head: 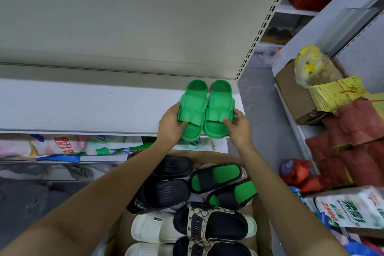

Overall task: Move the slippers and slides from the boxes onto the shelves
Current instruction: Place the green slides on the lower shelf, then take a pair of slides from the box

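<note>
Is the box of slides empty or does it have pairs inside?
Not empty. The box holds black, white and green-lined slides, below the hands.

We see two bare forearms reaching in from the bottom edge of the head view, uncovered from elbow to wrist, with no sleeve showing on either. Our left hand (170,124) and right hand (239,129) are gloveless, and we can make out no ring, watch or bracelet on them. The fingernails look short and plain. Nothing else of the person appears.
</note>
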